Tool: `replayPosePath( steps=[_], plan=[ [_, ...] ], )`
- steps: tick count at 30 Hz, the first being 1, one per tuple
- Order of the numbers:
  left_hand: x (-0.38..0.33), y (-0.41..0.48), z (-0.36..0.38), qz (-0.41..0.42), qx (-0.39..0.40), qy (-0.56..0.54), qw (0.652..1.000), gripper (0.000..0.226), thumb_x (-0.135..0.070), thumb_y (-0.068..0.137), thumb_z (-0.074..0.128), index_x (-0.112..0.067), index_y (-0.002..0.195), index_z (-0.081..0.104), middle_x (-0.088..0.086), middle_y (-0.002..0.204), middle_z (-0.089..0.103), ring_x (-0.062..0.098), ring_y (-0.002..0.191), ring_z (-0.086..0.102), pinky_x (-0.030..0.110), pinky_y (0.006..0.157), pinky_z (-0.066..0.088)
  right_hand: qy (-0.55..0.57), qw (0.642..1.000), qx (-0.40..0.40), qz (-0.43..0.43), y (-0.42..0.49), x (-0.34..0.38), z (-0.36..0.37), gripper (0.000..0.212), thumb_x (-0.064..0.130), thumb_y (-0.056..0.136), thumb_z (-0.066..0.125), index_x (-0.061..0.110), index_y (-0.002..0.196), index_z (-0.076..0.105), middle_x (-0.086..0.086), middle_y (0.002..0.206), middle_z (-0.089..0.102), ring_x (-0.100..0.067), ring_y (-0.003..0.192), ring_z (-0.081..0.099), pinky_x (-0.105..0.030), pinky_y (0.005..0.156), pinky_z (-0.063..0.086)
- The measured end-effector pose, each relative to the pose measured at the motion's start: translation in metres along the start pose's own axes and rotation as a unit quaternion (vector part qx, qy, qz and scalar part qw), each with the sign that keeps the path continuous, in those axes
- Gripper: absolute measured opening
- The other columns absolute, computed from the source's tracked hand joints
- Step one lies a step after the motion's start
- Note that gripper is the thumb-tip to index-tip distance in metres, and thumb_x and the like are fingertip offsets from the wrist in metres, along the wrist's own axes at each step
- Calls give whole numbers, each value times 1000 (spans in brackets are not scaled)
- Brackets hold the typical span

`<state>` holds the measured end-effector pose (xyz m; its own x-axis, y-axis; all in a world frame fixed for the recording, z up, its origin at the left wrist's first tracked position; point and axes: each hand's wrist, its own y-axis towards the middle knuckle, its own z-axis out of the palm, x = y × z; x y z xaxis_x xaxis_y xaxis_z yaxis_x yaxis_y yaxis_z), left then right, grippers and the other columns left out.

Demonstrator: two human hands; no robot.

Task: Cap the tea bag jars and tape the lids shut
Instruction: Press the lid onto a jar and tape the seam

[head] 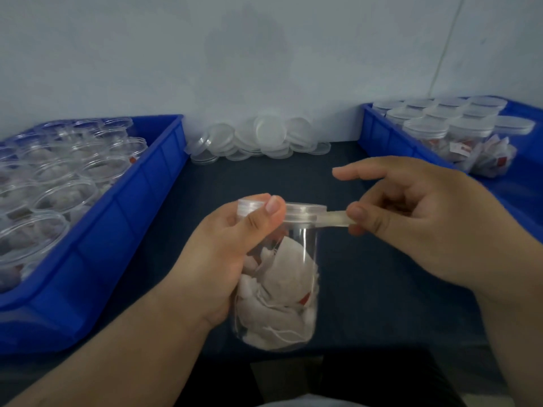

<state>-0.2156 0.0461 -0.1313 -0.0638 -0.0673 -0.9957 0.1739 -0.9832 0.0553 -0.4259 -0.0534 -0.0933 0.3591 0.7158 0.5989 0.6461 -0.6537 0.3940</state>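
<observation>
- Dark cloth covers the table (pixel 367 289), with a pale wall (pixel 264 54) behind it.
- One jar (pixel 288 289) of tea bags is in my left hand (pixel 232 254), above the table's near edge and between the two bins. My fingers wrap its upper half and my thumb presses the lid (pixel 302 212).
- My right hand (pixel 411 218) pinches the free end of one tape strip (pixel 336 220) between thumb and curled fingers, forefinger pointing straight out. The strip's other end sticks to the lid's side.
- I judge the jar light, thin-walled and slick (a hard squeeze would likely flex it), so I'd grip it high, near the stiffer neck. The tape is limp and will cling to itself.
- Left bin (pixel 117 230): open jars, well over a dozen, too blurred to count.
- Right bin (pixel 370 124): about ten capped jars.
- Spare lids (pixel 264 136) lie heaped by the wall, overlapping too much to count.
</observation>
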Motion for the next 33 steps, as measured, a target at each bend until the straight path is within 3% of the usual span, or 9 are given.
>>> replayPosePath(
  steps=[4, 9, 14, 19, 22, 25, 27, 30, 33],
  plan=[
    [3, 0, 3, -26, 20, -51, 998, 70, -78, 43, 84, -25, 89, 82, 5, 85, 76, 19, 74, 74, 34, 66, 60, 6, 1000, -22, -16, 1, -2, -5, 44, 59, 78, 57, 53, 122, 55, 21, 84, 70, -7, 70, 64, -11, 62, 47],
    [4, -3, 8, -7, 32, -92, 995, 67, -76, 53, 82, -22, 93, 80, 11, 89, 72, 26, 77, 69, 38, 69, 60, 10, 998, -56, -3, 2, -2, 4, 49, 66, 72, 57, 53, 119, 56, 21, 85, 69, 1, 75, 64, -3, 68, 43],
    [6, -6, 9, 2, 33, -123, 992, 95, -74, 57, 82, -7, 124, 67, 26, 113, 67, 40, 96, 66, 50, 81, 58, -6, 996, -89, -12, 1, 0, 13, 55, 76, 77, 49, 49, 126, 53, 22, 90, 63, 8, 78, 60, 1, 68, 39],
    [11, -5, 6, 22, 36, -102, 994, 92, -77, 54, 81, -23, 128, 68, 22, 124, 68, 43, 108, 68, 58, 91, 57, -45, 996, -79, -25, 0, 2, 23, 60, 67, 86, 39, 37, 137, 50, 15, 73, 58, 6, 77, 57, -11, 56, 44],
    [11, -3, 2, 32, 18, -64, 997, 79, -80, 48, 81, -37, 114, 75, 12, 121, 71, 32, 110, 69, 50, 85, 61, -78, 993, -78, -28, -3, 3, 24, 63, 67, 87, 36, 34, 140, 48, 15, 73, 55, 1, 76, 55, -12, 56, 36],
    [8, -3, -3, 42, 3, -35, 999, 78, -81, 49, 80, -41, 115, 74, 4, 130, 69, 22, 114, 70, 35, 86, 60, -94, 991, -93, -26, -7, 4, 24, 65, 68, 87, 35, 31, 138, 52, 16, 73, 54, -1, 74, 56, -13, 57, 36],
    [8, -3, -2, 48, -13, -16, 999, 80, -83, 47, 79, -47, 117, 71, -2, 135, 66, 18, 118, 68, 38, 92, 57, -103, 988, -109, -26, -9, 6, 25, 65, 68, 87, 35, 28, 134, 56, 17, 71, 55, 0, 67, 55, -14, 57, 37],
    [12, -3, 3, 61, -23, 56, 996, 119, -87, 36, 79, -40, 142, 48, -13, 130, 67, 14, 123, 64, 44, 103, 49, -144, 984, -97, -28, -9, 12, 27, 64, 68, 89, 34, 27, 132, 58, 19, 69, 52, 5, 64, 51, -13, 55, 34],
    [13, -2, 6, 47, -60, 47, 996, 111, -79, 36, 85, -37, 135, 56, -12, 118, 73, 12, 112, 70, 45, 100, 52, -153, 985, -71, -21, -8, 14, 25, 59, 73, 88, 34, 39, 133, 52, 17, 67, 55, 0, 66, 56, -11, 53, 30]
  ],
)
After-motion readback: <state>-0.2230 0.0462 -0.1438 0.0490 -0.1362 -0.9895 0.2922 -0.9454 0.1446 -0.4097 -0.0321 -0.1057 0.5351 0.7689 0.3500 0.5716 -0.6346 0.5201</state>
